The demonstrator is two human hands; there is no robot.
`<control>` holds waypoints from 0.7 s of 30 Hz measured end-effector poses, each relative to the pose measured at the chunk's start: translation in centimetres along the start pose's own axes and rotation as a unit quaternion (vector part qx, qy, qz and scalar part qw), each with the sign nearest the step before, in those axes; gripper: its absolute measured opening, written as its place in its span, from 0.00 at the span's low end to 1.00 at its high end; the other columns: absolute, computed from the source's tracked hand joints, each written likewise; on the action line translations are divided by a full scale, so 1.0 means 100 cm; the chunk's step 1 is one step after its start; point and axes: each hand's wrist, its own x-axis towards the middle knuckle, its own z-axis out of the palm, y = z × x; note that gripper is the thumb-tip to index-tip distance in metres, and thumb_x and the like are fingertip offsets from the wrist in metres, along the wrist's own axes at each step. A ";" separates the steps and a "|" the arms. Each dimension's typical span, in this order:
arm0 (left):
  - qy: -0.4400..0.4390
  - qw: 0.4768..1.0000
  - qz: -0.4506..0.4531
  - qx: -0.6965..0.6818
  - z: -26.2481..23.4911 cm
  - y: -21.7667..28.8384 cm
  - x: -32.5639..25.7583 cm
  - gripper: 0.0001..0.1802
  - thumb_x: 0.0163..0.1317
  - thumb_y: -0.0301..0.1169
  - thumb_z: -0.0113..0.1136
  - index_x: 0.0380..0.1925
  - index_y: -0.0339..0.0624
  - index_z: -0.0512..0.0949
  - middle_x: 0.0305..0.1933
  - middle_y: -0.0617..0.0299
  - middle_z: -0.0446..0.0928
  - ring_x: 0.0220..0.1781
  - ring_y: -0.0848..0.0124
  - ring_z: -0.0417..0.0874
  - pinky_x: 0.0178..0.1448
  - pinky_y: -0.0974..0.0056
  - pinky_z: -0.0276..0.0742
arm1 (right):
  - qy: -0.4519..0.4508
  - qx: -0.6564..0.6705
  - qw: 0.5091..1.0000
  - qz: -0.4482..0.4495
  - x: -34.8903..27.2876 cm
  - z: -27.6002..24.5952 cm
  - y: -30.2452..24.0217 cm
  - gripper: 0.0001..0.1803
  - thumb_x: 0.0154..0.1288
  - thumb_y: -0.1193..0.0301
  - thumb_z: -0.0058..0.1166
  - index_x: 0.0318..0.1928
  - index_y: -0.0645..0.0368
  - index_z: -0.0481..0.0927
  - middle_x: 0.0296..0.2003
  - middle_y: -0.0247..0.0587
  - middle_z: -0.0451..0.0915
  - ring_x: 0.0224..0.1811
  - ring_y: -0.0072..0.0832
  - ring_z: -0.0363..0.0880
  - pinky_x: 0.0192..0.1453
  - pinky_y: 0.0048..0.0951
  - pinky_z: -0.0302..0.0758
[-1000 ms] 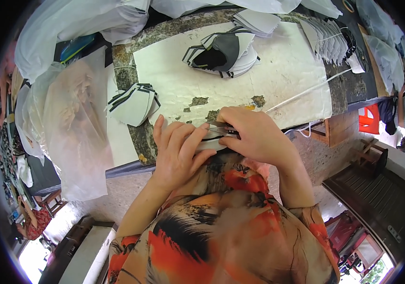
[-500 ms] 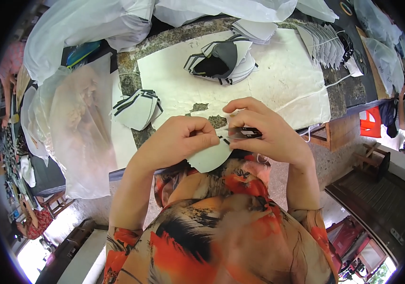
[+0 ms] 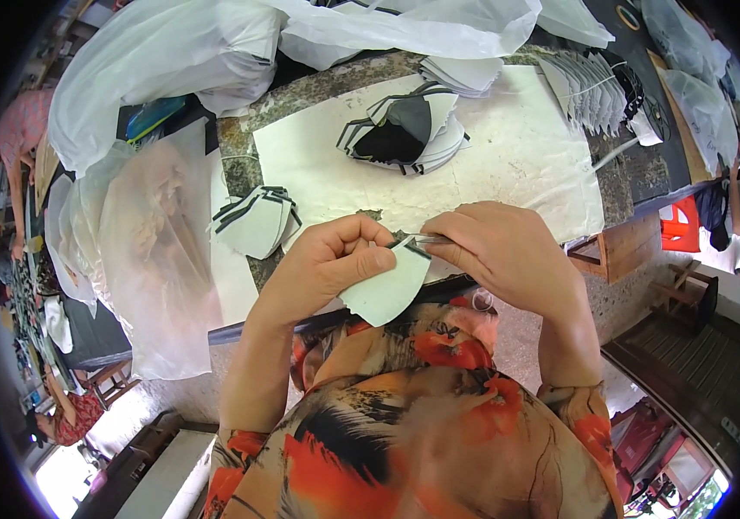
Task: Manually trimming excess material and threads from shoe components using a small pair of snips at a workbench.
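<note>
My left hand (image 3: 322, 266) pinches a white curved fabric piece (image 3: 386, 290) between thumb and fingers, close to the table's front edge. A short black strip (image 3: 415, 249) runs along the piece's upper corner. My right hand (image 3: 508, 251) is closed on a small pointed metal tool that looks like thread snips (image 3: 432, 239). Its tip meets the piece at the black strip; most of the tool is hidden in my fingers. Left of my hands lies a small stack of white pieces with black edging (image 3: 255, 223). Beyond them sits a pile of grey, black and white pieces (image 3: 405, 130).
A worn white sheet (image 3: 526, 173) covers the table's middle. More stacked white pieces (image 3: 465, 76) and a tied bundle (image 3: 582, 91) lie at the back. Plastic bags (image 3: 158, 69) crowd the far left. A red stool (image 3: 680, 227) stands at the right.
My right hand has turned palm down and brought the metal tool to the strip on the piece. The fabric piece has tilted. The view has shifted slightly.
</note>
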 end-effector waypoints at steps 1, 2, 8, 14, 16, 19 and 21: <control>0.004 1.000 -0.003 0.007 0.000 -0.001 0.000 0.10 0.71 0.33 0.68 0.43 0.38 0.82 0.30 0.76 0.76 0.30 0.88 0.70 0.33 0.77 0.64 | 0.000 0.000 1.000 0.001 0.001 -0.001 0.001 0.13 0.73 0.56 0.55 0.43 0.51 0.84 0.33 0.43 0.83 0.38 0.46 0.83 0.41 0.43 0.78; 0.009 1.000 -0.005 0.014 0.000 -0.003 0.001 0.10 0.69 0.32 0.69 0.43 0.37 0.82 0.29 0.77 0.76 0.29 0.88 0.70 0.32 0.77 0.64 | -0.010 0.026 1.000 0.007 0.002 -0.003 0.002 0.15 0.72 0.56 0.56 0.44 0.53 0.84 0.34 0.43 0.83 0.40 0.44 0.83 0.43 0.41 0.78; 0.085 0.995 0.040 0.028 0.004 -0.008 0.001 0.09 0.69 0.30 0.70 0.42 0.36 0.83 0.26 0.78 0.74 0.27 0.89 0.66 0.31 0.77 0.60 | -0.022 0.072 0.997 -0.010 0.005 -0.001 0.007 0.19 0.71 0.54 0.57 0.46 0.58 0.85 0.37 0.43 0.83 0.44 0.44 0.81 0.47 0.40 0.77; 0.137 0.986 0.068 0.064 0.018 -0.013 -0.003 0.08 0.68 0.30 0.70 0.42 0.37 0.85 0.24 0.79 0.71 0.27 0.88 0.65 0.29 0.77 0.59 | -0.023 0.052 0.998 0.006 0.008 0.003 0.004 0.19 0.71 0.54 0.56 0.45 0.59 0.85 0.37 0.44 0.82 0.44 0.44 0.81 0.47 0.41 0.77; 0.142 0.985 0.076 0.059 0.024 -0.015 -0.001 0.08 0.68 0.30 0.71 0.42 0.37 0.85 0.24 0.80 0.71 0.27 0.88 0.65 0.29 0.77 0.59 | -0.026 0.049 0.998 0.004 0.009 0.005 0.004 0.19 0.71 0.54 0.56 0.45 0.58 0.85 0.37 0.44 0.82 0.43 0.44 0.81 0.47 0.41 0.77; 0.150 0.984 0.082 0.043 0.030 -0.018 0.001 0.08 0.67 0.30 0.71 0.41 0.37 0.85 0.24 0.80 0.70 0.27 0.88 0.65 0.30 0.77 0.59 | -0.007 0.051 0.999 0.006 0.007 0.006 0.003 0.20 0.71 0.54 0.57 0.45 0.58 0.84 0.37 0.44 0.82 0.43 0.44 0.81 0.46 0.41 0.77; 0.156 0.984 0.081 0.032 0.031 -0.018 0.002 0.08 0.67 0.30 0.71 0.41 0.37 0.85 0.24 0.80 0.70 0.27 0.88 0.65 0.30 0.77 0.60 | 0.006 0.042 0.999 0.009 0.006 0.008 0.005 0.19 0.70 0.54 0.58 0.45 0.58 0.84 0.36 0.43 0.82 0.41 0.43 0.81 0.45 0.40 0.77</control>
